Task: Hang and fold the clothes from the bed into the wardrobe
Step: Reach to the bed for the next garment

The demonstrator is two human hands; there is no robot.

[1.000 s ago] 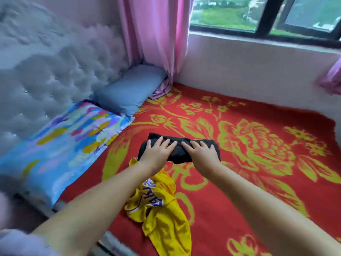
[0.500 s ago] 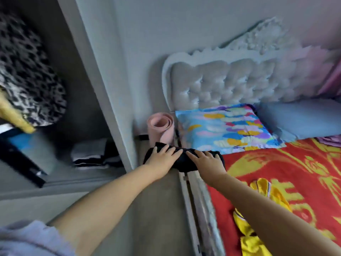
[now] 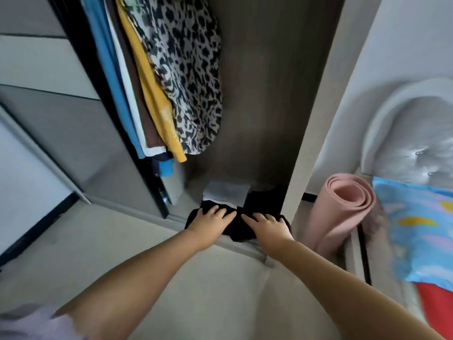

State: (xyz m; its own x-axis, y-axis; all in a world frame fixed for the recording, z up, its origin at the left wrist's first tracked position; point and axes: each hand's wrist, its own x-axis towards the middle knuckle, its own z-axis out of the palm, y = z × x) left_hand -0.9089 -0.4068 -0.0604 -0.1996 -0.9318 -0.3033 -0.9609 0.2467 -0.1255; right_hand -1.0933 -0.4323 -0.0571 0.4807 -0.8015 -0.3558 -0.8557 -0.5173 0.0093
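A folded black garment [image 3: 235, 229] is held between both hands, over the front sill of the open wardrobe [image 3: 316, 123]. My left hand [image 3: 210, 223] grips its left end and my right hand [image 3: 268, 228] its right end, fingers lying on top, thumbs hidden underneath. Just behind it, on the wardrobe floor, lie a folded grey-white pile [image 3: 226, 192] and a folded black pile [image 3: 266, 198]. The bed's red blanket [image 3: 436, 310] shows at the lower right corner.
Hanging in the wardrobe are a leopard-print garment [image 3: 188, 82], a yellow one [image 3: 157, 99] and a blue one [image 3: 110, 77]. A rolled pink mat [image 3: 343, 212] stands between wardrobe and bed. A colourful pillow [image 3: 421, 231] and tufted headboard [image 3: 414, 133] are at right.
I have turned left from the bed to the wardrobe, carrying the black garment in both hands. It has gone from the red blanket, past the pillow, to the wardrobe's bottom front edge.
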